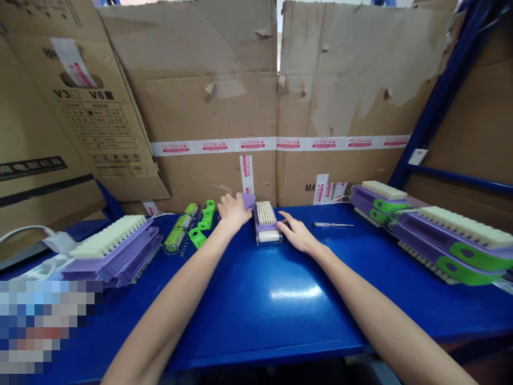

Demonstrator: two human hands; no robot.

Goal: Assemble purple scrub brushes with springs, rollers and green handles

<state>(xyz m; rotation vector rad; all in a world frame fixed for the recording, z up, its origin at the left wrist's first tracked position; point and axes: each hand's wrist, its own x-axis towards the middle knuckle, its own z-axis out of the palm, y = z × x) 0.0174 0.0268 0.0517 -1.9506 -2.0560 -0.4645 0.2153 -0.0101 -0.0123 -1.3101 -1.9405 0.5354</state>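
Note:
A purple brush unit with cream bristles (266,214) lies on the blue table in front of me, a white roller in a clear case (270,237) at its near end. Just left of it, my left hand (233,212) has its fingers closed on a purple plastic part (248,200), mostly hidden by the hand. My right hand (295,232) rests at the unit's right side, fingers apart, the fingertips close to or touching its edge. Green brackets (208,215) and a row of yellow-green pieces in clear cases (176,236) lie left of my left hand, with small springs near them.
A screwdriver (333,225) lies to the right. Purple brush units are stacked at the left (116,246) and, with green end pieces, at the right (452,240). Cardboard (208,107) walls the back, and a blue metal post (433,80) rises at the right.

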